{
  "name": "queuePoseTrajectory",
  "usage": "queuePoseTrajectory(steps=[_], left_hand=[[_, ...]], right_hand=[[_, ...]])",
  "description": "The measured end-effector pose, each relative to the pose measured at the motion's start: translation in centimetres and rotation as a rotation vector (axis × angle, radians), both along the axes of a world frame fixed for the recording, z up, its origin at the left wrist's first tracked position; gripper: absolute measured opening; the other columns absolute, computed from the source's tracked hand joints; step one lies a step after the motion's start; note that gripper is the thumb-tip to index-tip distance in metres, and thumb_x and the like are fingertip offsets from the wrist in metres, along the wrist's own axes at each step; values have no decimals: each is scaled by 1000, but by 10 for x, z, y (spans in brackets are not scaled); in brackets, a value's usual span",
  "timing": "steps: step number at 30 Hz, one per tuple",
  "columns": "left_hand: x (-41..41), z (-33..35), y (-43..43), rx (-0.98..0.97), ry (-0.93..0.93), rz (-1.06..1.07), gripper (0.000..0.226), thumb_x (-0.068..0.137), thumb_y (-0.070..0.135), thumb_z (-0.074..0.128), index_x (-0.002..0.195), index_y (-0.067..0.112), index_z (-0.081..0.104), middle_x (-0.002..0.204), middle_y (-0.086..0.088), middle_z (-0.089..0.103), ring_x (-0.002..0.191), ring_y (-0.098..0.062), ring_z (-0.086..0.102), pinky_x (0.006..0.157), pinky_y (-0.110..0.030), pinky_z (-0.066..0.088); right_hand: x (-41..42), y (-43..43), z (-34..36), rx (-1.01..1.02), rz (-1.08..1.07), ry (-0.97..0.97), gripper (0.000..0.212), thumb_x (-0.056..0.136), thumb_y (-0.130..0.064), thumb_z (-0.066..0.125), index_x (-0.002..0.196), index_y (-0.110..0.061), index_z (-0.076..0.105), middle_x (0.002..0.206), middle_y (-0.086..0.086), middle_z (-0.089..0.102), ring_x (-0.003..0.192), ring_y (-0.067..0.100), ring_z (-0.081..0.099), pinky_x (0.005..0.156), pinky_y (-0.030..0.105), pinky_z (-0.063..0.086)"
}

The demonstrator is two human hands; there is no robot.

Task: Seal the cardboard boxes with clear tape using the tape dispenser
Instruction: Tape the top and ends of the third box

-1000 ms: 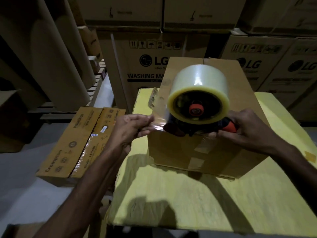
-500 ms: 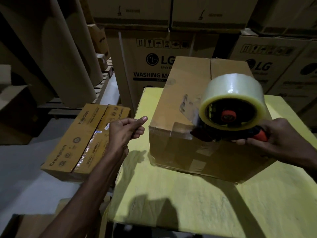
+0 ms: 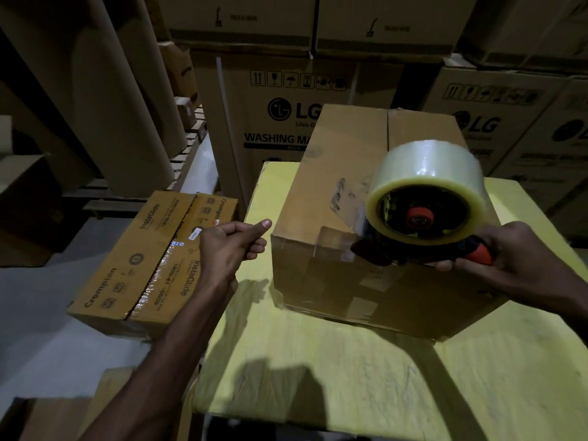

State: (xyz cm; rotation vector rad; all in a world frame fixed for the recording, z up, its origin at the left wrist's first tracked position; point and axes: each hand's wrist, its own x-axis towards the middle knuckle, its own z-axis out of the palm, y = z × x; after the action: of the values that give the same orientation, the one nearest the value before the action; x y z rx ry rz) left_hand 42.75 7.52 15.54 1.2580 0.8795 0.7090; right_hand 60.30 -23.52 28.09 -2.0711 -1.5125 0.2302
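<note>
Tall LG washing-machine cartons (image 3: 286, 122) stacked in rows close off the far side, and thick rolls of brown paper (image 3: 121, 100) lean at the left above a slatted wooden pallet (image 3: 191, 144). Off the table's left edge and lower down sit Crompton boxes (image 3: 133, 268), side by side, with a shiny strip of clear tape along the seam between them. The yellow table (image 3: 318, 377) carries one plain cardboard box (image 3: 343, 173) near its far right part, turned at an angle to the edges. Its top flaps are shut, with the seam between them running away from the viewer, so what it holds cannot be seen. The tape dispenser (image 3: 378, 254) rests at the box's near top edge, its big roll of clear tape (image 3: 426, 167) standing over the box's top and hiding part of it. A stretch of tape (image 3: 346, 208) runs from the roll, and its end lies stuck over the near top edge of the box. The right hand (image 3: 509, 259) grips the dispenser's orange handle (image 3: 479, 254), fingers wrapped under it and thumb on top. The left hand (image 3: 226, 246) hangs over the table's left edge, just clear of the box's left corner, its fingers curled into the palm, thumb lying straight along the forefinger, holding nothing.
</note>
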Motion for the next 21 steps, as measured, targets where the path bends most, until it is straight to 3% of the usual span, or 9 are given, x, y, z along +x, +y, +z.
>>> queuePoseTrajectory(steps=[6,11,17,19,21], left_hand=[[0,-17,-7,-79,12,-27,27,82,25,87,84,0,75,67,-10,70,53,-11,58,51,-17,48],[-11,-30,-13,13,63,-61,30,86,36,83,83,6,78,72,-14,73,50,-16,55,48,-21,42],[-24,-57,-31,-54,133,11,41,77,44,86,84,4,77,64,-9,68,50,-15,55,51,-25,45],[-24,-62,-39,23,163,123,41,78,52,81,95,15,78,82,-4,76,65,-15,68,60,-31,53],[-24,-56,-49,240,124,255,35,89,46,76,114,22,74,107,1,77,96,-11,72,81,-38,61]], right_hand=[[5,-4,-6,-26,0,25,27,91,-79,45,117,-73,48,97,-45,61,69,-11,63,52,3,42],[7,-3,-8,-77,10,30,28,89,-74,54,117,-71,50,99,-43,63,69,-9,65,51,6,44],[5,-14,-12,-98,4,60,33,90,-77,49,122,-71,49,102,-47,62,71,-11,66,53,7,47],[5,-16,-14,-97,-6,67,35,89,-79,49,123,-72,48,103,-47,62,72,-10,66,54,8,48],[6,-16,-13,-89,-14,79,35,88,-80,49,122,-72,49,103,-46,62,74,-11,67,55,6,48]])
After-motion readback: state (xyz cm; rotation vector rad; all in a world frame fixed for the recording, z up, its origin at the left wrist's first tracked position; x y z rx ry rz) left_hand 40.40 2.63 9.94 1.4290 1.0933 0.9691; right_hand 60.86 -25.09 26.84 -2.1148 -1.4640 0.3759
